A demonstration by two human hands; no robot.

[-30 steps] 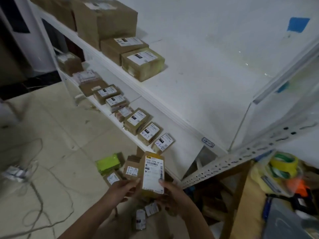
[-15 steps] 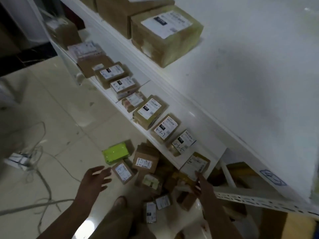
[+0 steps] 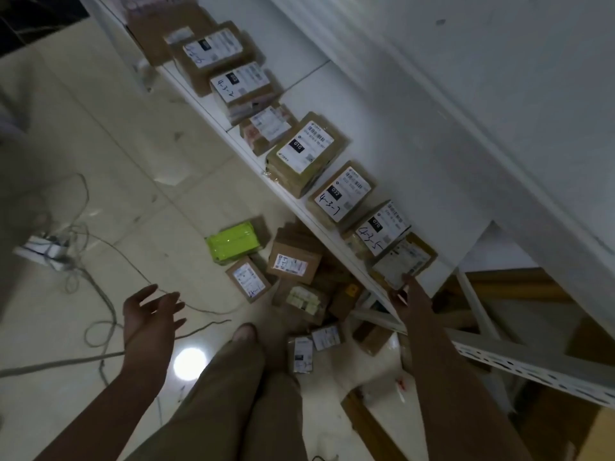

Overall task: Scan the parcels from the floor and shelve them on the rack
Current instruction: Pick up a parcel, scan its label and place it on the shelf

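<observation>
My right hand [image 3: 411, 296] reaches to the near end of the low shelf [image 3: 299, 201], fingertips on the edge of the last labelled parcel [image 3: 402, 261]. The hand looks stretched rather than wrapped round the box; how firmly it has hold I cannot tell. I judge I am seating this parcel at the end of the row, just beside the one marked 4-3-5 [image 3: 382, 229], so the labels all face up and read in order. My left hand [image 3: 149, 314] hangs open and empty over the tiled floor, fingers spread, likely for balance. Below the shelf edge more parcels [image 3: 291, 262] lie heaped on the floor, with a bright green packet [image 3: 233, 241] beside them, unshelved.
</observation>
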